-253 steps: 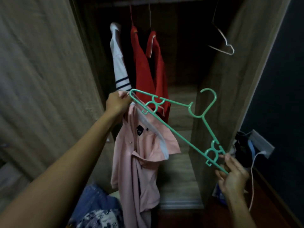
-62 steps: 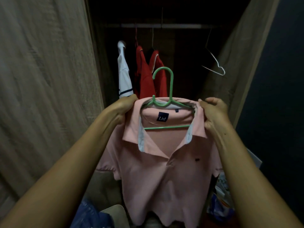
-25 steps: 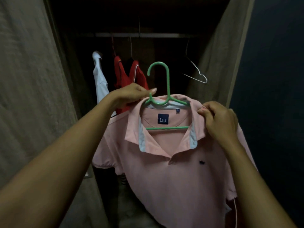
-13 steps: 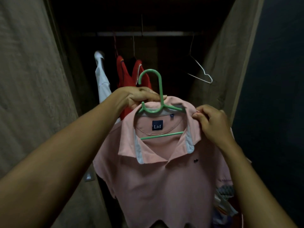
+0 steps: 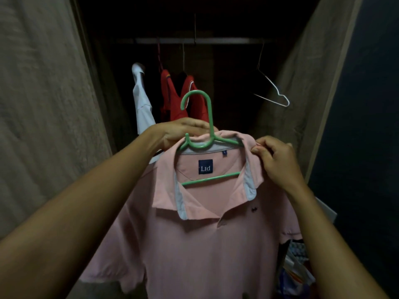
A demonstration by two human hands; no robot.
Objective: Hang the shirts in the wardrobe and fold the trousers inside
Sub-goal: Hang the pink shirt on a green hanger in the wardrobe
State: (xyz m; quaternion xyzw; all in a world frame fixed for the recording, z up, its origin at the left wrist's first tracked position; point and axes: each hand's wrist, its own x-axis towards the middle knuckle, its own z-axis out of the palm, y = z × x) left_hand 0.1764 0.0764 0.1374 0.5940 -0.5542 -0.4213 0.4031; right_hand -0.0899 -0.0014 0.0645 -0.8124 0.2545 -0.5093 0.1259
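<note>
Nearest item: pink polo shirt (image 5: 205, 244), short-slv, on green hanger (image 5: 210, 179), held up in front of the open wardrobe, not yet on the rail; hem runs out of frame at bottom. Handling (est.): soft knit, light and limp, no stiffness of its own, drapes from the hanger. Placket is open, so the collar could slide off the hanger's shoulders if tilted. Hanger is plastic, rigid, light, prob. smooth, so cloth may creep. Best hold (est.): hanger at the neck just under the hook, one grip carrying, the other steadying a shoulder w/o tugging cloth. Left grip (image 5: 179, 132): clasped over hanger's left shoulder and collar beside the hook stem; thumb hidden. Right grip (image 5: 278, 162): fingertips (image 5: 256, 149) pinching the collar edge at hanger's right end. Writing: navy neck label (image 5: 205, 167) reads "Ltd" in white; small blue size tab (image 5: 224, 152) beside it, char. too small to read for certain. Small dark chest emblem (image 5: 254, 209), shape unclear; no other text. Lower right, beyond shirt: patterned clutter (image 5: 295, 266), unidentified. Further in: white shirt (image 5: 141, 104) and red shirts (image 5: 172, 100) hung at left of rail (image 5: 226, 41). Bare wire hanger (image 5: 274, 91) at right, well apart from them; gap betw. looks the likely slot. Flanks: wood-grain wardrobe panels (image 5: 43, 104). Interior dark; trousers not seen.
</note>
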